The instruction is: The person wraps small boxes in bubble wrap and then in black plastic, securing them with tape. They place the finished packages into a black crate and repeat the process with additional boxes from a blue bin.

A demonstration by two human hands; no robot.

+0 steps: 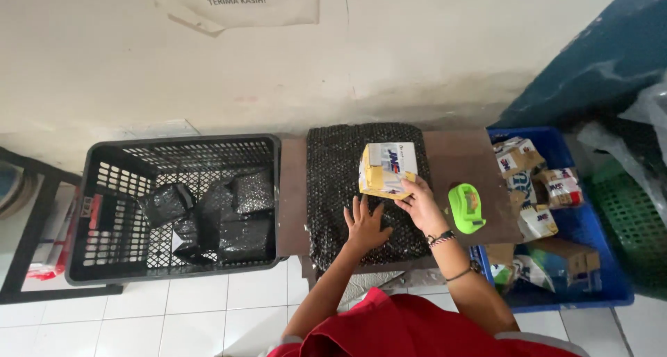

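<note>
My right hand (419, 203) holds a small yellow and white box (386, 169) tilted above a sheet of black bubble wrap (333, 169). The wrap is spread over a brown table (458, 155). My left hand (365, 226) lies flat, fingers spread, on the near part of the wrap, just below the box. A green tape dispenser (466, 207) sits on the table to the right of my right hand.
A black plastic crate (111, 190) on the left holds several parcels wrapped in black (229, 218). A blue crate (590, 225) on the right holds several small boxes and packets. A green basket (632, 218) stands at far right. A wall is behind.
</note>
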